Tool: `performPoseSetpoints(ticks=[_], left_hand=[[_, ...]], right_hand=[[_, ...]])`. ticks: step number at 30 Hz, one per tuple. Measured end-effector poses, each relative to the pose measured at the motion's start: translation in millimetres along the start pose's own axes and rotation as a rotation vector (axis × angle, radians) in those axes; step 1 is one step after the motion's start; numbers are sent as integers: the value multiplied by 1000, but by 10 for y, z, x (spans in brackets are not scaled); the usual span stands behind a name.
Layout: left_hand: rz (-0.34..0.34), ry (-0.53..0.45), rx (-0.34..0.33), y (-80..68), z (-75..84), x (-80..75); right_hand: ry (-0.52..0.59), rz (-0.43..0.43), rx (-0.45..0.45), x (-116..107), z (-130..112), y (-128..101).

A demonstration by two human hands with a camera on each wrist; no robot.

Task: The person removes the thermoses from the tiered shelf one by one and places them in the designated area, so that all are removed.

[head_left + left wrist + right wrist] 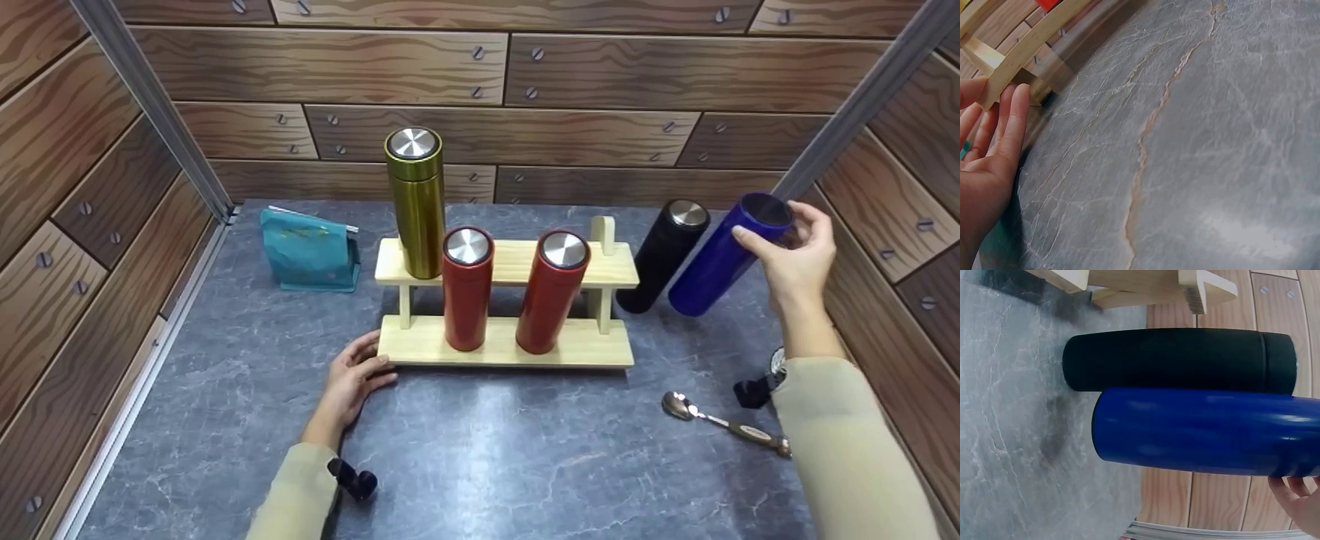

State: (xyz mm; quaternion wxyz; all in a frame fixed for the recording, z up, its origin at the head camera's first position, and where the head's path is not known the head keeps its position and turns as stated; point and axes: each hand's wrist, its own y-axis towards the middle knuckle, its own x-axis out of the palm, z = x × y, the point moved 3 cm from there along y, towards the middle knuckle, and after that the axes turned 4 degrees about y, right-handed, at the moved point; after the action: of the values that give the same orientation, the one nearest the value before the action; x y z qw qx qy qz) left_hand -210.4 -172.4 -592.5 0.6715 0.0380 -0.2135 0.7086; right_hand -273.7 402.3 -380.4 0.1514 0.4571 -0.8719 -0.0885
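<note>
Spoon [720, 421] lay nearest on grey table [487, 450], untouched. Left hand [352, 379] rested flat, fingers straight, against corner of wooden rack [502, 345], steadying it. Rack already held gold flask [417, 202] above, two red flasks [466, 289] below. Right hand [795, 259] gripped blue flask [724, 255] by its top, right of rack, beside black flask [664, 255]. Judged: three racked, two left.
</note>
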Motion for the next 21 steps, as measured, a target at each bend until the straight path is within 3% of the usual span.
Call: performPoseSetpoints(ticks=[10,15,21], left_hand=[[-3,7,5,0,1,1],[-8,9,2,3,-10,1],[-7,4,8,8,-19,-7]], right_hand=[[30,20,36,50,234,51],[-36,50,-14,44,359,61],[-33,81,-43,57,495,41]])
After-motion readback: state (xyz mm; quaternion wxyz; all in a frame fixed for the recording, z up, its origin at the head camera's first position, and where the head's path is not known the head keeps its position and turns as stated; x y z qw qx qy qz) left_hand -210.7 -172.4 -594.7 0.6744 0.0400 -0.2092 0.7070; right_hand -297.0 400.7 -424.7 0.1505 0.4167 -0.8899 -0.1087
